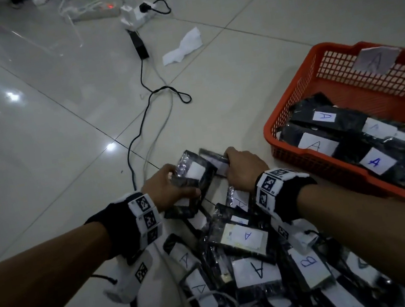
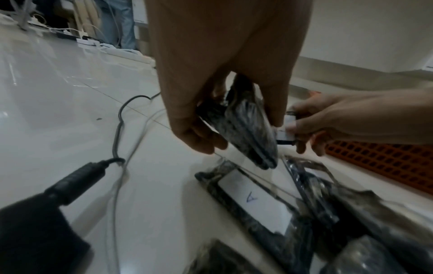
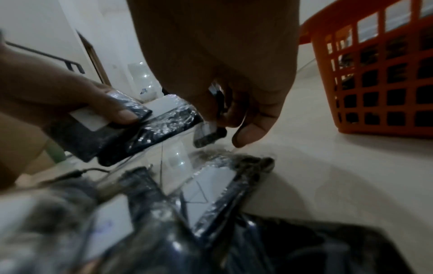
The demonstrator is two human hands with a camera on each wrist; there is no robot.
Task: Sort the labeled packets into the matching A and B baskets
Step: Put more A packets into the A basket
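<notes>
Black plastic-wrapped packets with white A or B labels lie in a pile (image 1: 250, 251) on the floor in front of me. My left hand (image 1: 174, 183) grips a small stack of packets (image 1: 194, 173), thumb on top, just above the pile's far end. The same stack of packets (image 2: 246, 128) shows in the left wrist view. Right beside it, my right hand (image 1: 233, 165) pinches another packet (image 1: 214, 160) by its edge, and this pinched packet (image 3: 208, 135) hangs from the fingers. An orange basket (image 1: 291, 87) marked A stands at the right and holds several A packets. No B basket is in view.
A black cable (image 1: 143, 117) and a white cable run across the tiled floor from power strips (image 1: 133, 16) at the back. A crumpled white paper (image 1: 183, 47) lies past the pile. A wrist-camera cable (image 2: 82, 176) trails by my left arm.
</notes>
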